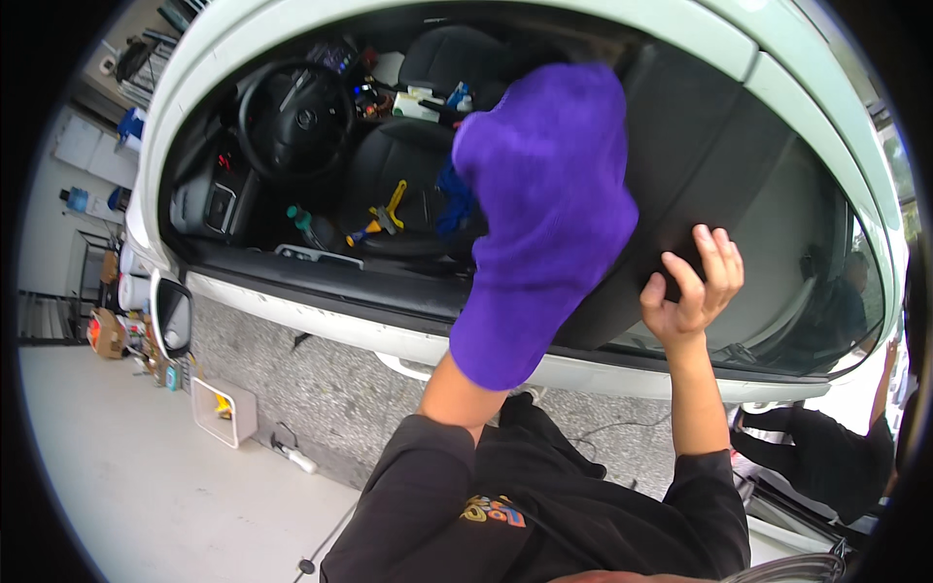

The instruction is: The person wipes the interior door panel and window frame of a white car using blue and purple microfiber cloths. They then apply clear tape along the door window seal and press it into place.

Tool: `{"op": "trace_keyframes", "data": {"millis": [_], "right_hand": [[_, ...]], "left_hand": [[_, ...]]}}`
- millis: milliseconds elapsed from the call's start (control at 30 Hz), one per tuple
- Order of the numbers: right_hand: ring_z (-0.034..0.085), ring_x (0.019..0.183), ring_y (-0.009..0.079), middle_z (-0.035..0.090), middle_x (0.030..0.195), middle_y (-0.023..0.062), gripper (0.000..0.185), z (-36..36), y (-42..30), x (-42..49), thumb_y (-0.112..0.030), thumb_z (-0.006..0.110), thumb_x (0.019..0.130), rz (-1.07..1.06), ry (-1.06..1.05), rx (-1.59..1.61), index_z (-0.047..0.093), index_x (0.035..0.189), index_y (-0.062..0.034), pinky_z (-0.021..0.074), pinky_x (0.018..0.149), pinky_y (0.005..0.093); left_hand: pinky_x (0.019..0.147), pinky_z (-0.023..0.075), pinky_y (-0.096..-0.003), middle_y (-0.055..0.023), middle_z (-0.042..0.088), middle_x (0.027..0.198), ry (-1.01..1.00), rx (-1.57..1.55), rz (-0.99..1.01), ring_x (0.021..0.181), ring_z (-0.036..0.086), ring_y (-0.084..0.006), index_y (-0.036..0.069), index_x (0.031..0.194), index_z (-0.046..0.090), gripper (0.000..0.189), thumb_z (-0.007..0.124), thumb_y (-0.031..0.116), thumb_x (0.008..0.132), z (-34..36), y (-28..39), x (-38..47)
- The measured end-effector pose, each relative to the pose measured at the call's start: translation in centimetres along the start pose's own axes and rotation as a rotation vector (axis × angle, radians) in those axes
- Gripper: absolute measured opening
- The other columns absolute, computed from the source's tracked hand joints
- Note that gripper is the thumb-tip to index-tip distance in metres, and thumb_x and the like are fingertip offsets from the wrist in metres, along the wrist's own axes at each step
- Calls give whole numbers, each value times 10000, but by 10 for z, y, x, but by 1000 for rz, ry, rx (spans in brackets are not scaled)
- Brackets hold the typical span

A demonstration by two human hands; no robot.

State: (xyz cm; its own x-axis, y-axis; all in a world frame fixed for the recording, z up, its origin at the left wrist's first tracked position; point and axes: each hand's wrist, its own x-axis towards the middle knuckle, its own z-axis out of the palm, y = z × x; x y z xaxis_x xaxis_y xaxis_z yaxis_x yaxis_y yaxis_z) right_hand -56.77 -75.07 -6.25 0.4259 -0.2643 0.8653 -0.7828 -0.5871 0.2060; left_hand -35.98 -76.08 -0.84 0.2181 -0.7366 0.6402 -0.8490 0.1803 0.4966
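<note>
A large purple cloth [547, 189] drapes over my left hand and most of the forearm, reaching up in front of the car's dark panel between the front and rear side windows. The cloth hides the fingers, so their grip cannot be seen. My right hand [696, 284] is raised in front of the lower part of that dark panel [700, 138], beside the rear side window. Its fingers are spread and slightly bent, and it holds nothing. Whether the fingertips touch the panel cannot be told.
The front window opening shows a steering wheel [297, 119], a yellow-handled scraper [386, 213] on the seat, a blue cloth [455, 197] and a green-capped bottle [305, 222]. A side mirror [173, 313] juts out at left. A white bin [224, 412] stands below; another person [816, 448] is at right.
</note>
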Motion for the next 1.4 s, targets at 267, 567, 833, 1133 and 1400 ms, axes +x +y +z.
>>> {"op": "trace_keyframes", "data": {"millis": [267,567,833,1133,1400], "right_hand": [[463,1347,445,509,1396,236,264,-9,3,3,-187,619,904,-9,-41,63,591,1127,-49,350,1144,553],[518,1283,432,565,1348,225,234,-9,2,4,-189,633,864,-22,-28,38,630,1064,-69,418,1070,528],[571,1245,307,646,1297,110,168,-2,-4,11,-220,640,862,31,36,43,664,1019,-166,415,1073,474],[569,1251,330,639,1313,128,182,2,-3,6,-183,644,838,26,27,38,662,1016,-148,421,1068,485],[535,1290,411,573,1348,215,212,-10,-2,6,-126,624,862,-6,9,48,640,1052,-33,413,1108,499]], "left_hand": [[558,474,-314,-156,672,1019,-421,53,-236,724,653,-216,42,1282,626,402,589,63,882,-14,-99,-181],[584,481,-431,-152,669,964,-18,-88,-356,708,657,-266,52,1227,674,397,620,52,834,15,-81,-177],[714,517,-482,-94,666,918,-283,605,-167,769,655,-335,99,962,680,185,676,103,777,-23,32,13],[780,525,-436,-100,655,1020,-19,193,-24,882,646,-313,71,1043,670,251,670,91,793,3,0,5],[838,532,-396,-105,646,1110,-151,30,-254,983,638,-293,47,1114,661,309,665,81,806,-20,-81,-155]]}}
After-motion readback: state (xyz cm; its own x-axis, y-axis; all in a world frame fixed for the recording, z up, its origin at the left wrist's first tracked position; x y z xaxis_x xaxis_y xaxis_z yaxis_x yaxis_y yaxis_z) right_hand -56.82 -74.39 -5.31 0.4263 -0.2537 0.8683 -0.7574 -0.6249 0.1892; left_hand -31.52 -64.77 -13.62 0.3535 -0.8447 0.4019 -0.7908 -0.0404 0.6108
